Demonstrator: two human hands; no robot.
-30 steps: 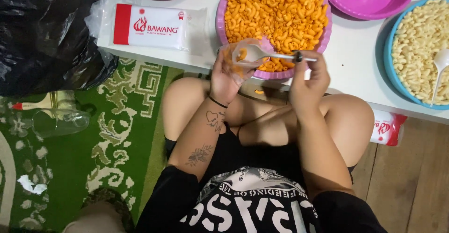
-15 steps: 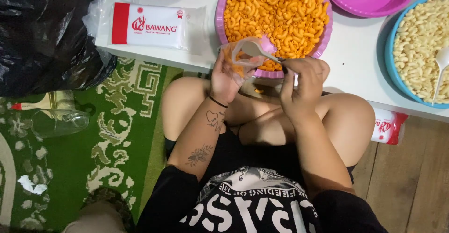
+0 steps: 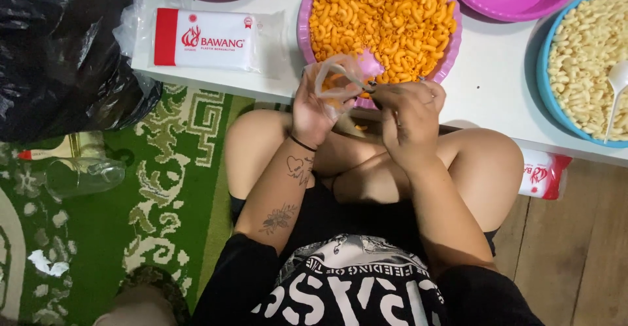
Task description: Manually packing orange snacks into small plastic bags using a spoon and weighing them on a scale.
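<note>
Resting on the white counter (image 3: 497,71), the purple bowl (image 3: 302,31) of orange macaroni (image 3: 379,18) sits at twelve o'clock. The left hand (image 3: 314,107) clamps a small clear bag (image 3: 333,80) open at its rim, so the right hand (image 3: 409,120), closed on a white spoon (image 3: 343,72), can tip into it. A blue bowl (image 3: 546,93) lies at two o'clock, a plastic packet (image 3: 203,39) at ten.

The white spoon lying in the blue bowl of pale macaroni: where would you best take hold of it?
Judging from the head view, by the handle. The white spoon has its scoop up at the right edge and its thin handle slanting down over the pale macaroni toward the blue bowl near rim, so come from above, nearest the person.
</note>
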